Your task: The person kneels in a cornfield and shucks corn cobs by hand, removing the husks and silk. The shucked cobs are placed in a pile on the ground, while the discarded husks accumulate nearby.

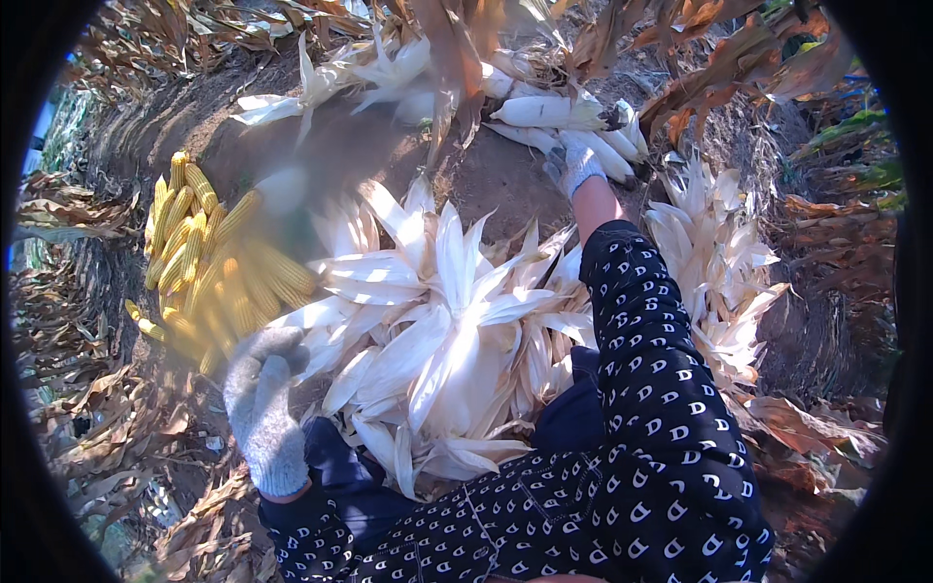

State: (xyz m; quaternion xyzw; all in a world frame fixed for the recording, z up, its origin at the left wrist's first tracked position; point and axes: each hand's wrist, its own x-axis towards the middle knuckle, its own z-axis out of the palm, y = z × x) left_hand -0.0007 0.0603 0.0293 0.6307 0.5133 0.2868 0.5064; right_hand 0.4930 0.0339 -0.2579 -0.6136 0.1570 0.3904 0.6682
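Observation:
My right hand [576, 164], in a grey knit work glove, reaches to the far side and touches a heap of corn ears in pale husks [536, 111]; whether its fingers grip one I cannot tell. My left hand [266, 401], gloved alike, is at the lower left with bent fingers, just below a pile of husked yellow corn cobs [193, 248]. No cob shows in it, though the inner side of its fingers is partly hidden. Between my arms a large heap of opened, empty-looking pale corn husks [452, 321] spreads over the ground before my knees.
Another pile of pale husks [718, 277] lies right of my right arm. Dry brown corn leaves [455, 65] hang over the far side, partly in front of the ears. Loose pale husks [328, 84] lie at the far left on bare soil [503, 182]. Dry leaf litter surrounds the place.

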